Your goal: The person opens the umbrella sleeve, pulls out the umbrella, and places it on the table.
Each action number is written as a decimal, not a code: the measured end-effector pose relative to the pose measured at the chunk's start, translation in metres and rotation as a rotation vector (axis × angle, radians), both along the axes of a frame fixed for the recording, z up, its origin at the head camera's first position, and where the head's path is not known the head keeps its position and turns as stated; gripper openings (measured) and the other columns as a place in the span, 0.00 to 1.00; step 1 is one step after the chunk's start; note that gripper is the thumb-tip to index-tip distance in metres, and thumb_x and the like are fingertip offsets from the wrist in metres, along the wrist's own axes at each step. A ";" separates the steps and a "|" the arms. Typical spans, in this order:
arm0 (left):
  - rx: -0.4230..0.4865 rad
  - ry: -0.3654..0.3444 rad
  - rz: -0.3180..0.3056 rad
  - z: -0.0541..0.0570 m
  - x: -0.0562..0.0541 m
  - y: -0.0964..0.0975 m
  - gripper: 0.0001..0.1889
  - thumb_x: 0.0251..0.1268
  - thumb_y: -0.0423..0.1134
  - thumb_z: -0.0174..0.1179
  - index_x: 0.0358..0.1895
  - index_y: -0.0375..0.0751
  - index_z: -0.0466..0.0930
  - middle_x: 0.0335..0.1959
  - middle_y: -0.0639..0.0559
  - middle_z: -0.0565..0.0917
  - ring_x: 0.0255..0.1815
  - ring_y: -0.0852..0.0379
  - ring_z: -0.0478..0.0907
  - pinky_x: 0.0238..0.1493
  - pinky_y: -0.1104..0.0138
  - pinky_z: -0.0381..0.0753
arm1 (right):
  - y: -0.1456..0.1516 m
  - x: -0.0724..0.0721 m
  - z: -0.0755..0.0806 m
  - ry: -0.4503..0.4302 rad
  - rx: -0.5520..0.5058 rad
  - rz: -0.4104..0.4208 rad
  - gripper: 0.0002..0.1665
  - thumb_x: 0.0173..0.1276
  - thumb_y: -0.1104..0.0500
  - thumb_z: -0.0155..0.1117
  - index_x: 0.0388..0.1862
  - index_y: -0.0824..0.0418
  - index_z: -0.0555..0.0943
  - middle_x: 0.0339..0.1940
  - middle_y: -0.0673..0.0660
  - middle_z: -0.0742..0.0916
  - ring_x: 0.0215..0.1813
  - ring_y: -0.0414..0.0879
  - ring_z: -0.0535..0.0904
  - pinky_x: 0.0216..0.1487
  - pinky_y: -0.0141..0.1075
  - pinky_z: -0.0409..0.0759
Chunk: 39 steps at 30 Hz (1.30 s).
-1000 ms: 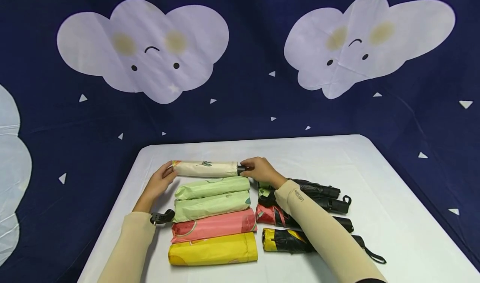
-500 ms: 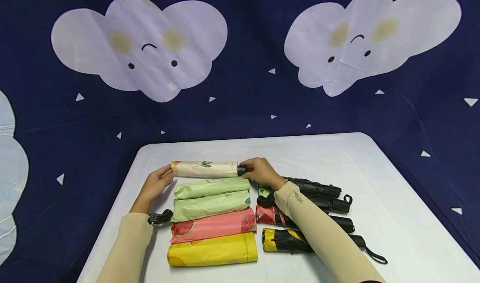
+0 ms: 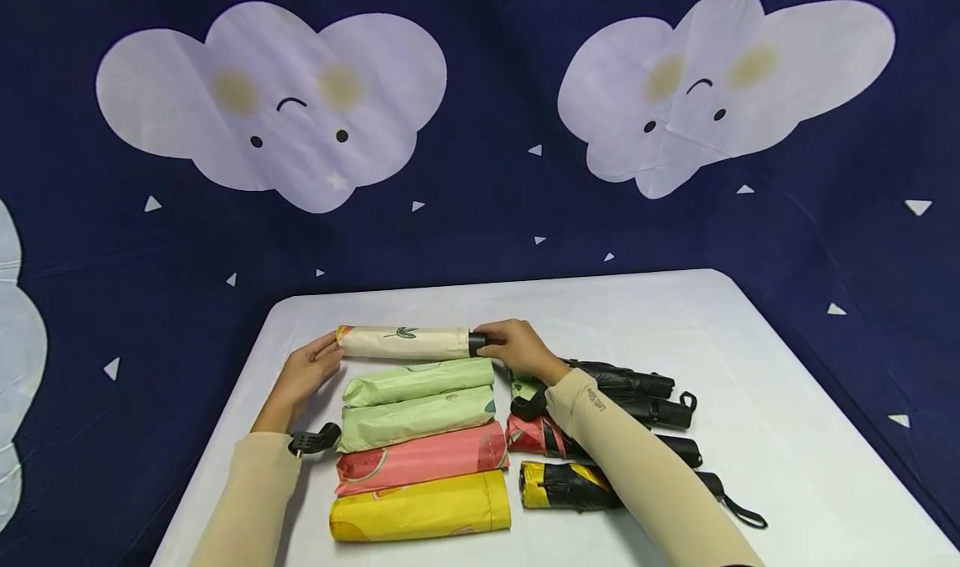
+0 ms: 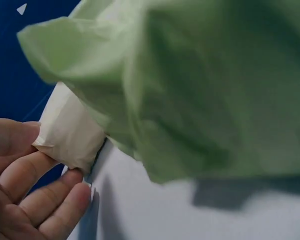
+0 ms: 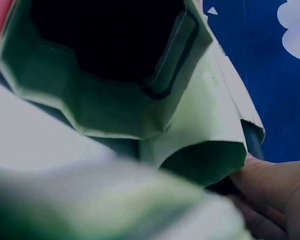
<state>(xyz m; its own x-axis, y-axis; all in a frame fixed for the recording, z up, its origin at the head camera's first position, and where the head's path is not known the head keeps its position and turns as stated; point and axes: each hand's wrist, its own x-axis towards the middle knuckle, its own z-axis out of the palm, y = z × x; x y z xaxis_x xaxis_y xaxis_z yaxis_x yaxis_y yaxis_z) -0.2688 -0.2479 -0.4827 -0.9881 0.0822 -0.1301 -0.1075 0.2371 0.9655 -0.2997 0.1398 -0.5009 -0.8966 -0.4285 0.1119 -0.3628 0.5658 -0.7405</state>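
Observation:
In the head view, a cream umbrella cover [image 3: 405, 343] with a leaf print lies at the back of the row. A black umbrella handle [image 3: 477, 344] sticks out of its right end, and my right hand [image 3: 521, 348] pinches that handle. My left hand [image 3: 303, 375] holds the cover's closed left end. Up close in the left wrist view, the thumb and fingertips of my left hand [image 4: 30, 195] meet around the cream cover [image 4: 70, 127]. The right wrist view shows my right hand [image 5: 274, 190] partly hidden behind the green covers.
Two light green covers [image 3: 418, 417], a pink cover [image 3: 422, 459] and a yellow cover [image 3: 420, 509] lie in front of the cream one. Several folded black umbrellas [image 3: 660, 413] lie right, partly under my right sleeve. A dark blue cloud-print curtain [image 3: 480, 242] hangs behind the table.
The head view has shifted slightly. My left fingers have drawn a little outward at the cover's left end. My right hand keeps its hold on the handle.

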 end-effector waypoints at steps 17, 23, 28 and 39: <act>0.450 0.170 0.126 0.028 0.000 0.009 0.27 0.67 0.29 0.68 0.67 0.35 0.72 0.56 0.52 0.76 0.48 0.60 0.83 0.52 0.66 0.84 | 0.022 0.015 0.035 0.023 -0.240 0.061 0.23 0.77 0.56 0.64 0.69 0.56 0.79 0.59 0.55 0.86 0.47 0.54 0.86 0.33 0.39 0.77; 0.450 0.202 -0.018 0.045 0.006 0.024 0.31 0.70 0.30 0.65 0.74 0.36 0.68 0.60 0.51 0.75 0.51 0.59 0.81 0.52 0.66 0.84 | 0.050 0.031 0.060 -0.054 -0.328 0.076 0.25 0.77 0.56 0.64 0.70 0.59 0.77 0.64 0.57 0.84 0.56 0.50 0.85 0.51 0.40 0.84; 0.456 0.212 -0.177 0.053 0.015 0.041 0.28 0.72 0.27 0.62 0.73 0.31 0.69 0.57 0.52 0.82 0.52 0.57 0.83 0.50 0.64 0.85 | 0.073 0.048 0.073 -0.075 -0.525 0.050 0.26 0.75 0.62 0.65 0.70 0.64 0.76 0.63 0.64 0.83 0.59 0.51 0.84 0.58 0.43 0.83; 0.268 0.257 -0.343 0.050 0.038 0.072 0.28 0.72 0.30 0.64 0.72 0.35 0.69 0.54 0.48 0.84 0.50 0.55 0.84 0.50 0.61 0.86 | 0.107 0.075 0.067 -0.096 -0.604 -0.055 0.28 0.68 0.66 0.71 0.67 0.67 0.78 0.62 0.67 0.83 0.59 0.49 0.84 0.55 0.40 0.84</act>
<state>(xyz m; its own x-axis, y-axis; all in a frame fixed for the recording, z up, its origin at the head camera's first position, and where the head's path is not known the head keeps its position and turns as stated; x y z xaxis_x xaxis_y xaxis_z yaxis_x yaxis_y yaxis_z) -0.2306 -0.1762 -0.4322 -0.8956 0.4051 0.1839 0.1822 -0.0430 0.9823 -0.2249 0.2473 -0.4338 -0.9338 -0.2670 0.2383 -0.2607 0.0516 -0.9640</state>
